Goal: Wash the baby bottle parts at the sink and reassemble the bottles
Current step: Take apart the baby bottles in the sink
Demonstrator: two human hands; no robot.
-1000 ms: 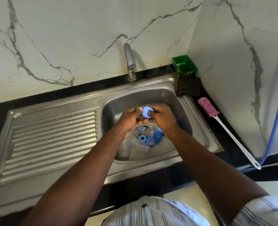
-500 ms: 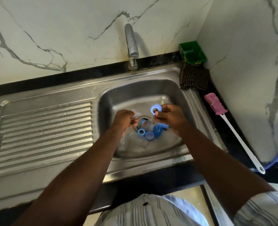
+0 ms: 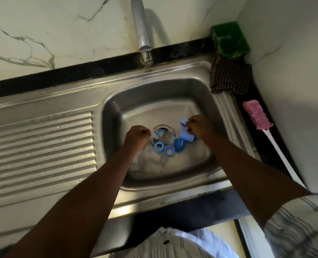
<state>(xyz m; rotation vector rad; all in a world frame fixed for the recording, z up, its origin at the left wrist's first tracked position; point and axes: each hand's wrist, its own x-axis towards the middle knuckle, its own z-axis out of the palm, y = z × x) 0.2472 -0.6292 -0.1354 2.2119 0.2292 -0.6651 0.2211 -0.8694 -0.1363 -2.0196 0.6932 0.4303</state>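
Ring between right hand fingers; clear part in left hand.

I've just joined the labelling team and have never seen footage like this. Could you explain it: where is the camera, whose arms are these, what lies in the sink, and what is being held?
There is no machine here. A person wears one wide-angle camera on the head, and it looks down at their own two bare arms over a steel sink. The right hand pinches a blue ring. The left hand pinches a small clear piece, too blurred to name. In the basin lie a clear bottle over the drain, loose blue rings and blue caps. A pink brush lies on the counter to the right, and the tap stands behind the basin.
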